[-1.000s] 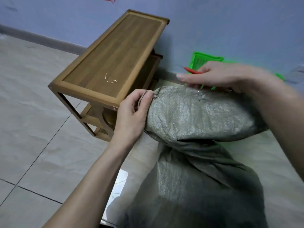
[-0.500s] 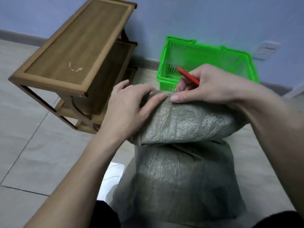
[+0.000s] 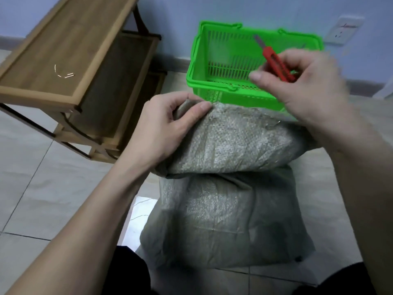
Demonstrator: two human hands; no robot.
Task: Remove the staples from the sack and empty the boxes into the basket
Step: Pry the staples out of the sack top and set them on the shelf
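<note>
A grey-green woven sack (image 3: 229, 201) stands on the floor in front of me, its top folded over. My left hand (image 3: 168, 126) pinches the folded top edge at its left corner. My right hand (image 3: 302, 86) is raised above the sack's right end and grips a red utility knife (image 3: 276, 64), blade pointing up and left. A staple (image 3: 274, 124) shows in the sack's edge just below that hand. Behind the sack sits a green plastic basket (image 3: 204, 81), nothing visible inside. The boxes are hidden.
A low wooden shelf (image 3: 72, 52) stands at the left against the blue wall, with several pulled staples (image 3: 63, 73) lying on its top. A wall socket (image 3: 345, 29) is at the upper right. The floor is pale tile.
My right hand has lifted off the sack's edge and moved right with the knife. My left hand has shifted from lying on the fold to pinching its corner. The view has tilted down.
</note>
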